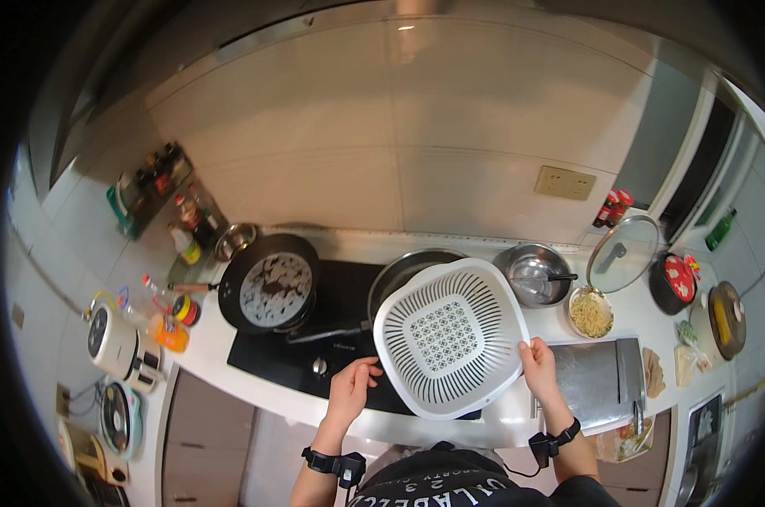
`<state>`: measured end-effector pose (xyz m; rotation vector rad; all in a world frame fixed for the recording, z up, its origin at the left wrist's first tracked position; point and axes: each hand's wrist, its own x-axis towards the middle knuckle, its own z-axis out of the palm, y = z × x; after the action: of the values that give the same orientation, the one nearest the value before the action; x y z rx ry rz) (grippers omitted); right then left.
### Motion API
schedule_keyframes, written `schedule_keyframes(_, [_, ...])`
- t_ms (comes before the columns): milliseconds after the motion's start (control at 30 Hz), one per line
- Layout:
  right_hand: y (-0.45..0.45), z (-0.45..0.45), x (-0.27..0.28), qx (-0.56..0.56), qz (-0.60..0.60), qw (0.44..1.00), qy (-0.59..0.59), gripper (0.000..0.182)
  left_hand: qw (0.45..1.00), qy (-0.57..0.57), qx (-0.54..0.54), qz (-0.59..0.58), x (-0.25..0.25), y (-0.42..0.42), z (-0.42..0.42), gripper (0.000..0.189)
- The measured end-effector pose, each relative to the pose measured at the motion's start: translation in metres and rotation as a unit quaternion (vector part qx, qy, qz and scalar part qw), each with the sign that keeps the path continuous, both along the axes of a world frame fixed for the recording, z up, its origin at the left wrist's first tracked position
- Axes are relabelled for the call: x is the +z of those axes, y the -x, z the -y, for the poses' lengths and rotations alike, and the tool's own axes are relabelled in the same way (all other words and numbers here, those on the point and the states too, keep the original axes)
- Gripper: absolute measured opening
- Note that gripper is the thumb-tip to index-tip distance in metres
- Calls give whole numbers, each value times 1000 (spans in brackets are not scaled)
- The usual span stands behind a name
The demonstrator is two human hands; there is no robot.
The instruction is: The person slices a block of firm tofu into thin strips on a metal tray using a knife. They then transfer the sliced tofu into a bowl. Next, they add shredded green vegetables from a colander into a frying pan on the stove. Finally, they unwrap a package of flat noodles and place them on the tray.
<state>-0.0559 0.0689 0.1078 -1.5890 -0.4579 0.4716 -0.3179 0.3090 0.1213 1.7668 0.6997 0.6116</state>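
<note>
A white plastic colander (449, 342) with a slotted wall is tilted above the front right of the cooktop, its inside facing me and holding nothing. My right hand (539, 367) grips its right rim, thumb on top and fingers underneath. At the left rim is my left hand (352, 388), loosely curled with its thumb off the plastic; I cannot tell whether the fingertips touch. Behind the colander, a dark pan (395, 279) is mostly hidden. To the left, a black frying pan (274, 285) with a wooden handle holds whitish liquid and dark residue.
Right of the colander stand a steel pot (539, 269) with a black-handled utensil, a bowl of noodles (590, 314), and a glass lid (624, 253). A cleaver (627, 371) lies on a metal board (582, 380). Bottles (192, 222) and an orange detergent bottle (172, 336) line the left.
</note>
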Motion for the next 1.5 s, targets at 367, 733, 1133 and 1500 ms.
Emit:
schedule_keyframes(367, [0,-46,-17,85,-34,992,-81,16,983,180,33,6,-14,-30,48,37])
schedule_keyframes(733, [3,29,19,49,152,984,77,40,992,26,112,43,-33,-67,35,40])
schedule_keyframes(1133, [98,180,4,-258,55,949,176,42,965,79,-247,-46,-50,-109,154,32])
schedule_keyframes(1500, [189,416,-49,-467,3,883,59,33,838,9,-503,-210,-47,-164,368,48])
